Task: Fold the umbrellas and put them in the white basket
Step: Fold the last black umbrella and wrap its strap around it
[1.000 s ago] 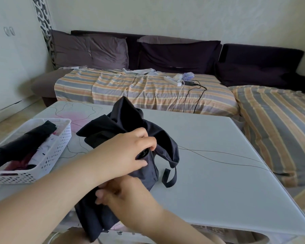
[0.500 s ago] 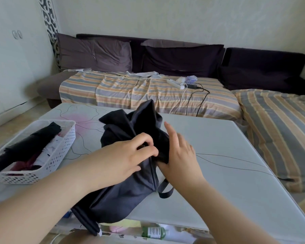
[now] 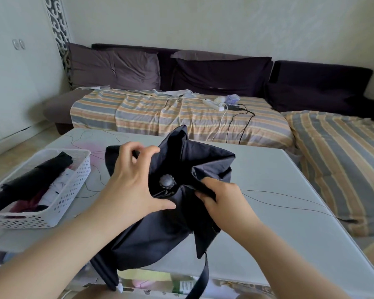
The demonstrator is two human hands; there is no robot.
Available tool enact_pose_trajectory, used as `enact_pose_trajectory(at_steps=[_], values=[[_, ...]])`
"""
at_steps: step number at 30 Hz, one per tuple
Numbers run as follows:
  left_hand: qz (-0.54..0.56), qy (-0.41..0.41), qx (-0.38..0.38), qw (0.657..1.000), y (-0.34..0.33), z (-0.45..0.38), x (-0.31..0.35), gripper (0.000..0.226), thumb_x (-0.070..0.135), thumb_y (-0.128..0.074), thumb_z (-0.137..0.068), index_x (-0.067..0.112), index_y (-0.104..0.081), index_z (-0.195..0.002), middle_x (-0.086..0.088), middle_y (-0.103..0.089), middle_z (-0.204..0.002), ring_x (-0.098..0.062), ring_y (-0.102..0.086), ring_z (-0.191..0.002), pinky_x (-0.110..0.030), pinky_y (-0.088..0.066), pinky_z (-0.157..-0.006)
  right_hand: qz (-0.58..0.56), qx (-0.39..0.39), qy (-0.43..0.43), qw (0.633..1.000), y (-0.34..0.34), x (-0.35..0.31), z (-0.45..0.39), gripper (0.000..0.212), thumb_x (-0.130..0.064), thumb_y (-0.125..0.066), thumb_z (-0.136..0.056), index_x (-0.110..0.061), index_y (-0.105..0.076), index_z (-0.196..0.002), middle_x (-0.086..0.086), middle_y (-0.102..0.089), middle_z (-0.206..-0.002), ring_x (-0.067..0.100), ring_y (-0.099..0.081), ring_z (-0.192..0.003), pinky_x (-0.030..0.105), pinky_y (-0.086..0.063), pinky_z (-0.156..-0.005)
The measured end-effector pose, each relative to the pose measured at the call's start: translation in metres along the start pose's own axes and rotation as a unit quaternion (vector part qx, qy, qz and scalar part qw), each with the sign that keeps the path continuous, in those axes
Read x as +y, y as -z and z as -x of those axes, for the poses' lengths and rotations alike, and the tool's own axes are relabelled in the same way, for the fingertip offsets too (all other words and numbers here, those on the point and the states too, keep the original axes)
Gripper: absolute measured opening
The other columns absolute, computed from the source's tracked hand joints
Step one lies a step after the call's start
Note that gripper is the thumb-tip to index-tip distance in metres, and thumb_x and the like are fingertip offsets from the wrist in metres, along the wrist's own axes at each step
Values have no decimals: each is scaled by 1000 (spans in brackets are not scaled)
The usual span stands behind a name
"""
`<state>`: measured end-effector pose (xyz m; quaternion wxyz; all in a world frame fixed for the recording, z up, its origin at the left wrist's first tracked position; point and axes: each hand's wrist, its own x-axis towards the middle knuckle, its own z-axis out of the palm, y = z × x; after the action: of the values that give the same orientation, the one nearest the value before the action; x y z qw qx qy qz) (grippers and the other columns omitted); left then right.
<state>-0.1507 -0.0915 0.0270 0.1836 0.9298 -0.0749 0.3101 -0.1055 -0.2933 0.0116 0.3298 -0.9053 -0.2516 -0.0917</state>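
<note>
Left of the left grip point(image 3: 131, 186), a white perforated plastic basket point(image 3: 73, 190) on the pale counter point(image 3: 279, 201) holds folded umbrellas, black uppermost. Both grips pinch folds of the dark navy fabric umbrella point(image 3: 171, 229); the right grip point(image 3: 222, 199) hides its fingertips in cloth. The umbrella's lower end is cut off.

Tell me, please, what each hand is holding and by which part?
Both hold the dark umbrella: the left hand pinches a canopy fold beside the tip cap, the right hand grips another fold.
</note>
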Motion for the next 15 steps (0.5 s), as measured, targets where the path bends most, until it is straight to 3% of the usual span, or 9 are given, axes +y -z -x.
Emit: enact_pose_trajectory(at_steps=[3,7,13,15], values=[[-43,33,-40,998,5,-2,4,103,54,-87,-43,28,-27,-123,-4,-37,-109,-17,-48,-78,-27,-45,-68,3,-3,4,1000,-1,-2,-1,21,-17,-57,-93,-14,-46,-76,-5,-42,-56,17,-37,-54,30,-33,-54],[-21,53,-188,981,10,-4,8,81,56,-74,-68,37,-26,-131,15,-41,-108,-12,-55,-100,-23,-43,-81,3,-15,8,1000,-2,-4,-1,20,-17,-55,-94,-17,-46,-77,-7,-42,-56,19,-40,-57,31,-35,-54],[25,-3,-198,980,8,-2,5,54,41,-67,-82,34,-44,-131,16,-48,-108,-12,-57,-92,-26,-45,-84,3,-18,20,1000,-3,-6,0,25,-16,-57,-92,-21,-44,-71,-8,-41,-58,15,-38,-56,21,-31,-51],[30,-18,-198,980,6,-3,4,55,37,-66,-84,34,-43,-134,14,-49,-112,-12,-56,-96,-28,-45,-86,-4,0,33,999,0,-9,0,10,-16,-61,-90,-22,-56,-83,-16,-46,-69,8,-42,-66,15,-37,-60]])
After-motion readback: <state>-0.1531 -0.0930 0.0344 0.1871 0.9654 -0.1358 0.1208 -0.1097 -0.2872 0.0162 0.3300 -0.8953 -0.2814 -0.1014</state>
